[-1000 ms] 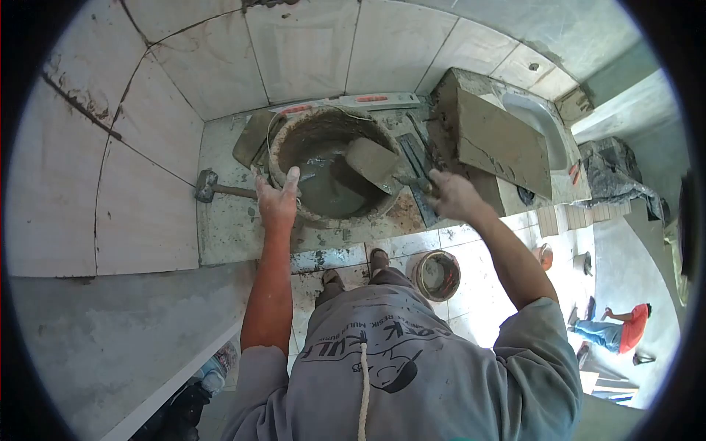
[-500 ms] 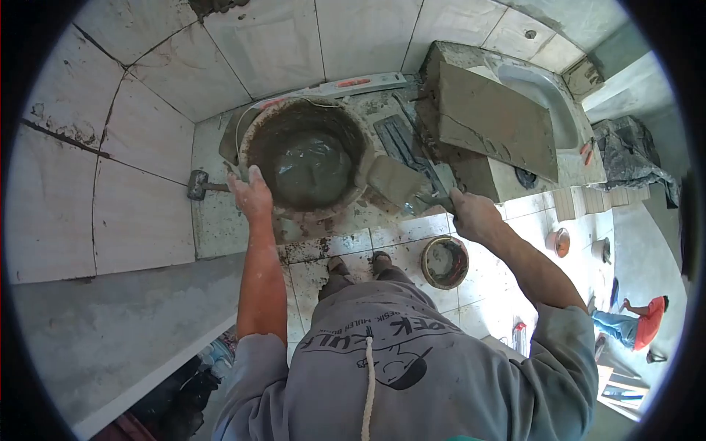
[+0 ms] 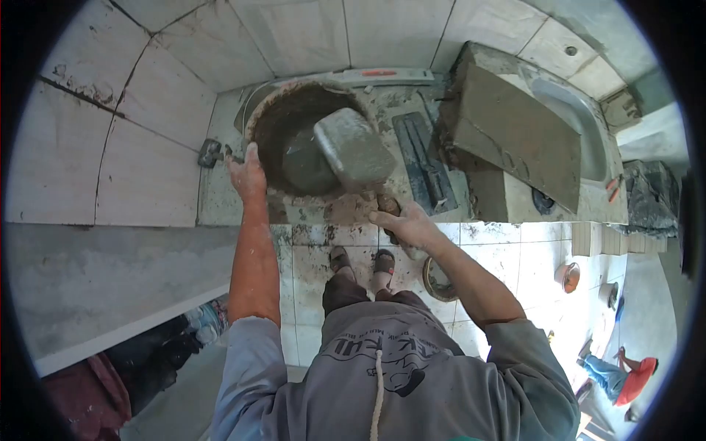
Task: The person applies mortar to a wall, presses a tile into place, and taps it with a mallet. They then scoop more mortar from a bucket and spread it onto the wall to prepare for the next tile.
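A mortar-crusted bucket point(image 3: 257, 121) stands on the ledge with wet grey mortar point(image 3: 305, 162) inside. At its left rim is my left hand point(image 3: 248, 175), fingers apart, near the handle of a hammer point(image 3: 210, 153). My right hand point(image 3: 404, 223) is closed around the handle of a scoop point(image 3: 354, 149). The scoop's flat, mortar-smeared body is tilted over the right part of the bucket's mouth. Right of the bucket, a black notched trowel point(image 3: 424, 158) lies on the ledge.
A large mortar-coated tile point(image 3: 515, 136) leans by a basin point(image 3: 570, 117). Behind the bucket lies a spirit level point(image 3: 397, 74). A small bucket point(image 3: 440, 283) stands on the floor beside my feet. Another person point(image 3: 625, 378) in a red shirt is at the far lower right.
My right hand has moved left with the scoop, which now hangs over the bucket's mouth instead of beside it. The view has shifted slightly, and my left hand remains by the rim.
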`<move>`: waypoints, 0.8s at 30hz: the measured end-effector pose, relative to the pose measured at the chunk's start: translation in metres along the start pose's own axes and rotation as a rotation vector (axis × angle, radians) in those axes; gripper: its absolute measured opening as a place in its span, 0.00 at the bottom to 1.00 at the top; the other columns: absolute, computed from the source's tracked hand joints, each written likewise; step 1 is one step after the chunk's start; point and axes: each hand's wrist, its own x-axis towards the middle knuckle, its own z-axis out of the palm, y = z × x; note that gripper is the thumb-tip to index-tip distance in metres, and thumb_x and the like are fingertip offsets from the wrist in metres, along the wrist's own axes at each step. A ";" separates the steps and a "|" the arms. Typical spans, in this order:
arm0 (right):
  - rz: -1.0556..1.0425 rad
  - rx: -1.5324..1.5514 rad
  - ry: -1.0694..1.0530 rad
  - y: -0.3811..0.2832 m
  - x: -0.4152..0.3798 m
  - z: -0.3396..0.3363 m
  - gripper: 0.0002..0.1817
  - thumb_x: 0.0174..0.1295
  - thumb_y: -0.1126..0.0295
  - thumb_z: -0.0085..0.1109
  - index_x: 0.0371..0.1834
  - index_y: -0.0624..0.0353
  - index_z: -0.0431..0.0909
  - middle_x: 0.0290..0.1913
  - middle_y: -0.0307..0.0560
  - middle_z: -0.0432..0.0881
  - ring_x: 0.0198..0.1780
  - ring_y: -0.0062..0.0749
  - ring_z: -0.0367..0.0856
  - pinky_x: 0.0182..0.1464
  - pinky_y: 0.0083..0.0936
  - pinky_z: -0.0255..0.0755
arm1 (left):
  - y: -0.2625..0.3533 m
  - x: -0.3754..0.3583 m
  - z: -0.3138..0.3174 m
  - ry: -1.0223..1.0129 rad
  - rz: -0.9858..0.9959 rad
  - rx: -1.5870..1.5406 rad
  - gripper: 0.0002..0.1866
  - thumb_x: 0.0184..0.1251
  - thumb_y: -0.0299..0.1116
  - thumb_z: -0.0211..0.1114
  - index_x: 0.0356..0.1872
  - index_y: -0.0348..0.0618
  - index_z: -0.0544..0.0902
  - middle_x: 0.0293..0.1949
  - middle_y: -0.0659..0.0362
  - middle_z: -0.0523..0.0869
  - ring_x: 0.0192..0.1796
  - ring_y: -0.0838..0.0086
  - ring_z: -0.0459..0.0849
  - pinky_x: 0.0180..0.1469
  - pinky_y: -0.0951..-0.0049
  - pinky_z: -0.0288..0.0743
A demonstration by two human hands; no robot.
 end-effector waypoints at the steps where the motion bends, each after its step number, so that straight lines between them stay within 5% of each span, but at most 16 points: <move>1: 0.014 0.006 -0.017 0.005 0.004 0.008 0.21 0.57 0.60 0.67 0.48 0.61 0.76 0.27 0.41 0.78 0.27 0.25 0.77 0.31 0.25 0.72 | 0.000 0.001 0.001 0.009 0.026 -0.006 0.46 0.62 0.54 0.63 0.67 0.20 0.60 0.68 0.33 0.65 0.71 0.46 0.63 0.72 0.61 0.56; 5: 0.040 0.059 -0.096 0.023 0.038 0.018 0.19 0.56 0.59 0.68 0.39 0.63 0.76 0.24 0.41 0.78 0.24 0.24 0.77 0.26 0.26 0.72 | -0.002 0.003 0.006 0.051 0.057 -0.025 0.45 0.61 0.52 0.64 0.67 0.21 0.62 0.67 0.34 0.66 0.70 0.47 0.64 0.71 0.61 0.57; 7: 0.002 -0.228 -0.130 0.062 0.078 0.023 0.23 0.53 0.61 0.65 0.51 0.59 0.79 0.33 0.54 0.84 0.32 0.45 0.84 0.37 0.35 0.77 | -0.003 -0.001 0.005 0.061 0.083 -0.041 0.44 0.61 0.51 0.65 0.66 0.20 0.62 0.66 0.34 0.67 0.70 0.47 0.65 0.71 0.61 0.57; 10: -0.090 -0.314 -0.037 0.073 0.065 0.012 0.22 0.51 0.62 0.63 0.51 0.56 0.79 0.35 0.58 0.84 0.35 0.53 0.84 0.39 0.38 0.77 | 0.004 0.003 0.006 0.083 0.101 -0.011 0.43 0.61 0.50 0.65 0.65 0.20 0.63 0.65 0.34 0.68 0.69 0.47 0.66 0.70 0.61 0.58; 14: -0.063 -0.402 -0.072 0.109 0.053 -0.002 0.22 0.51 0.62 0.63 0.50 0.58 0.79 0.32 0.59 0.83 0.33 0.51 0.84 0.40 0.38 0.77 | 0.004 0.001 0.007 0.103 0.106 -0.013 0.43 0.61 0.48 0.65 0.65 0.20 0.63 0.66 0.34 0.67 0.68 0.46 0.66 0.70 0.60 0.59; 17: 0.173 -0.463 -0.118 0.102 0.033 -0.008 0.22 0.50 0.63 0.62 0.49 0.60 0.79 0.31 0.59 0.83 0.34 0.49 0.84 0.40 0.38 0.77 | 0.005 -0.001 0.006 0.108 0.083 0.002 0.44 0.60 0.48 0.66 0.65 0.19 0.61 0.66 0.33 0.66 0.69 0.46 0.65 0.70 0.60 0.58; 19: 0.079 -0.376 -0.072 0.100 -0.001 -0.017 0.09 0.51 0.69 0.61 0.28 0.66 0.78 0.23 0.47 0.80 0.23 0.30 0.78 0.27 0.31 0.73 | 0.013 0.001 0.004 0.128 0.062 0.013 0.45 0.60 0.49 0.66 0.66 0.19 0.61 0.66 0.33 0.66 0.69 0.46 0.65 0.71 0.61 0.58; 23: 0.159 -0.489 0.051 0.116 -0.046 -0.034 0.11 0.51 0.70 0.62 0.30 0.68 0.77 0.24 0.51 0.80 0.25 0.33 0.80 0.31 0.32 0.74 | 0.000 0.003 0.010 0.137 0.023 0.012 0.47 0.59 0.52 0.67 0.66 0.19 0.61 0.66 0.33 0.66 0.70 0.45 0.64 0.71 0.61 0.57; 24: 0.115 -0.489 0.093 0.116 -0.051 -0.041 0.15 0.50 0.66 0.62 0.38 0.65 0.78 0.32 0.57 0.82 0.35 0.43 0.81 0.40 0.36 0.74 | 0.000 0.006 0.011 0.140 0.029 -0.006 0.47 0.59 0.52 0.67 0.66 0.19 0.61 0.66 0.33 0.66 0.70 0.45 0.64 0.71 0.61 0.57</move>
